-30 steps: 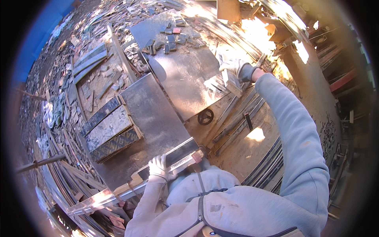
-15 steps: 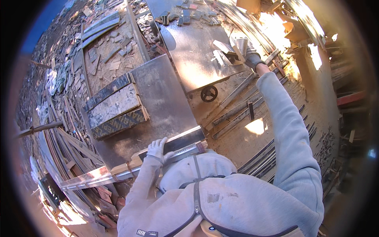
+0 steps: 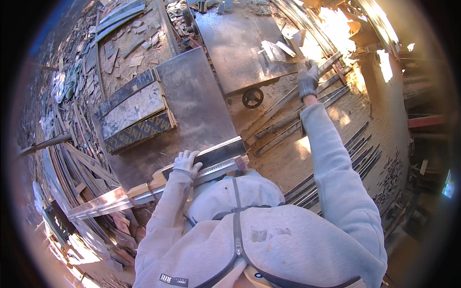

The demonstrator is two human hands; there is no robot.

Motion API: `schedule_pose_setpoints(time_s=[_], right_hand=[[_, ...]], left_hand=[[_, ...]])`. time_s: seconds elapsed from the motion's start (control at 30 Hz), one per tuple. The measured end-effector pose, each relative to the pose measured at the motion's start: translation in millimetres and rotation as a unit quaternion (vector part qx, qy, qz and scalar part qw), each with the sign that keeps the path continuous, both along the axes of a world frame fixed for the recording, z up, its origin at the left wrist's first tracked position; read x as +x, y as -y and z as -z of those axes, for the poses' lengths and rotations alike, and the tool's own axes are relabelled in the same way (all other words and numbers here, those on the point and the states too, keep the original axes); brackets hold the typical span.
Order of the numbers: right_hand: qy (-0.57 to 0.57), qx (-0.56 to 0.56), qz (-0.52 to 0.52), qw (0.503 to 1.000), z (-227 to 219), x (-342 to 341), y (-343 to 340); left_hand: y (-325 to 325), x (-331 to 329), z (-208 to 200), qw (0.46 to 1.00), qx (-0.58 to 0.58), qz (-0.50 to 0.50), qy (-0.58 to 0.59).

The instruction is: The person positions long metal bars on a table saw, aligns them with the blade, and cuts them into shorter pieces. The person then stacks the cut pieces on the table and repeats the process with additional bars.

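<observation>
My left hand (image 3: 186,163), in a pale glove, lies with its fingers spread over the end of a long dark strip of board (image 3: 218,152). The strip lies along the near edge of the metal table, next to a metal rail with scale marks (image 3: 222,168). My right hand (image 3: 308,75), in a grey glove, is stretched far forward just past the right corner of the far tabletop. Its fingers are slightly bent and apart, with no held piece visible. Just beyond them lie several small offcuts of wood (image 3: 273,51).
A stack of board pieces (image 3: 139,115) lies on the left of the near metal table (image 3: 197,96). Under the far tabletop (image 3: 240,53) sits a black handwheel (image 3: 252,98). Long strips (image 3: 355,153) lie on the ground to the right. Scrap wood (image 3: 77,62) covers the far left.
My right hand has drawn back from the offcuts it was at, leaving them on the far tabletop. My left hand stays on the board strip. The whole view has shifted slightly.
</observation>
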State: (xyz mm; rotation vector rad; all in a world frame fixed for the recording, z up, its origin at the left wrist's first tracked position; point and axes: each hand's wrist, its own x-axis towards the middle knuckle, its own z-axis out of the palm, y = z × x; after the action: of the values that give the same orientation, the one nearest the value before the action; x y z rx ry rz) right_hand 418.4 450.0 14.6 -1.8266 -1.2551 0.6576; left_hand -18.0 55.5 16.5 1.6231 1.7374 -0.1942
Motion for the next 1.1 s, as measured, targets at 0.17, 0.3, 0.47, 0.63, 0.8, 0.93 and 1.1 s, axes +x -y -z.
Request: schedule_pose_setpoints(time_s=[0.17,0.3,0.47,0.63,0.8,0.93,1.1], right_hand=[[-0.094,-0.397,-0.165,0.898,62,-61,196],[-0.089,-0.428,-0.309,0.844,87,-112,287],[-0.156,-0.367,-0.297,0.868,-1,-113,288],[-0.112,-0.117,-0.433,0.887,-87,-117,259],[-0.168,-0.030,-0.464,0.869,-114,-116,230],[-0.160,-0.040,-0.473,0.866,-115,-136,215],[-0.206,0.024,-0.486,0.849,-112,-178,203]], left_hand=[[8,-2,7,0.998,0.044,-0.038,0.035],[5,-4,4,0.999,-0.003,-0.050,0.013],[-23,-23,-27,0.992,-0.082,-0.065,0.075],[-37,-33,-80,0.994,0.015,-0.013,0.109],[-38,-26,-125,0.955,0.273,-0.059,0.101],[-49,-42,-144,0.940,0.328,-0.054,0.073],[-55,-69,-155,0.904,0.426,-0.033,-0.011]])
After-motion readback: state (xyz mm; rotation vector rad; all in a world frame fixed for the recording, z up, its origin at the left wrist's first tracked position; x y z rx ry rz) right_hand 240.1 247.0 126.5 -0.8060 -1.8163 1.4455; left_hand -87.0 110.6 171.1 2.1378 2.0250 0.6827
